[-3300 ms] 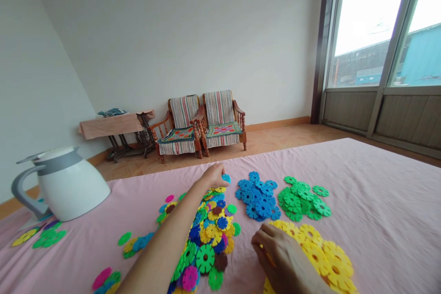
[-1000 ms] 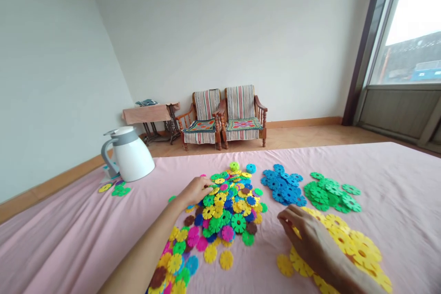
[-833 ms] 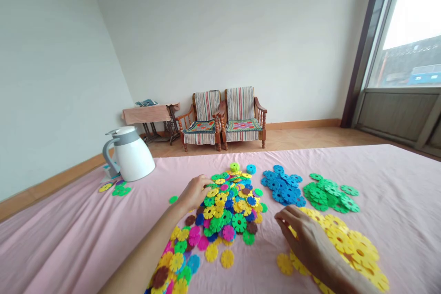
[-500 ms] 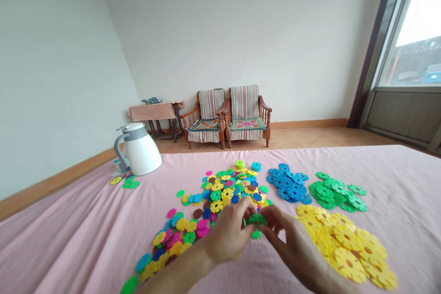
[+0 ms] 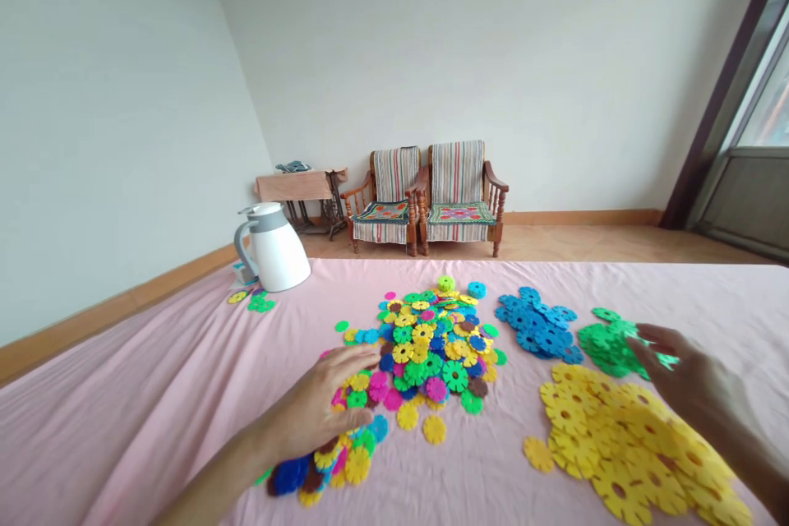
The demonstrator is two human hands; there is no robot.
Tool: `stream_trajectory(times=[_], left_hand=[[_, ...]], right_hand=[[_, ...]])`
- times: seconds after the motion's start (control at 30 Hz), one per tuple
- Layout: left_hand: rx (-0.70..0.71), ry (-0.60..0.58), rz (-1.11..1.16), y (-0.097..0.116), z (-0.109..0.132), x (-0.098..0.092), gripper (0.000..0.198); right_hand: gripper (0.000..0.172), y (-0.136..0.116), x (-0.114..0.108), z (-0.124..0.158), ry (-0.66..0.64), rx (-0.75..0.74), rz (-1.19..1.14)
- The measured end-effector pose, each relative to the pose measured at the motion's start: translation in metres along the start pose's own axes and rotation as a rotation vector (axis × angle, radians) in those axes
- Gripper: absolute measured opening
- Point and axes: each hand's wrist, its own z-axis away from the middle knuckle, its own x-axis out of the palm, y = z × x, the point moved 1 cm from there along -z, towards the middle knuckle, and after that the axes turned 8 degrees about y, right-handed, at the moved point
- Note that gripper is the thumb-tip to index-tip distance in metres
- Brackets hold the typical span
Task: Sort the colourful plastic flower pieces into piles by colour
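Note:
My left hand [image 5: 326, 399] reaches over the left part of a mixed heap of notched plastic snowflake discs [image 5: 422, 333] in yellow, green, blue, pink and brown. Its fingers are stretched out, and no disc shows in its grasp. At the right, my right hand [image 5: 684, 362] is over the pile of green discs [image 5: 607, 345], fingers apart and partly covering that pile. Larger yellow discs [image 5: 616, 427] lie in a broad pile just nearer to me, under the right forearm. Beside the green pile lie the blue discs [image 5: 536, 325].
A pink cloth [image 5: 203, 427] with folds covers the table. A white and grey jug [image 5: 277, 251] stands at the back left, with a few loose discs [image 5: 260, 302] in front. Beyond the table are two wooden armchairs [image 5: 459, 214] and a cloth-covered side table [image 5: 296, 185].
My hands were together over the mixed heap, holding a green disc. They have parted: the right has gone to the green pile, the left to the heap's left part. The view has shifted.

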Motion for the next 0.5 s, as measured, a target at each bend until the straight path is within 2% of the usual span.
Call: stream_trajectory(times=[0.13,0.17,0.23,0.33,0.5], left_hand=[[-0.031,-0.106,-0.157,-0.025,0.046,0.005,0.097],[-0.023,-0.120,-0.179,-0.027,0.054,0.009,0.099],[-0.015,-0.117,-0.213,-0.028,0.062,0.017,0.088],[-0.018,-0.062,-0.248,-0.028,0.056,0.026,0.067],[0.003,-0.002,-0.284,-0.044,0.021,0.032,0.054]], right_hand=[[0.030,0.008,0.003,0.004,-0.119,0.094,-0.114],[0.029,0.006,0.004,0.006,-0.139,0.100,-0.148],[0.027,0.001,0.006,0.011,-0.149,0.084,-0.202],[0.025,-0.008,0.009,0.017,-0.131,0.024,-0.221],[0.026,-0.012,0.007,0.024,-0.166,0.011,-0.191]])
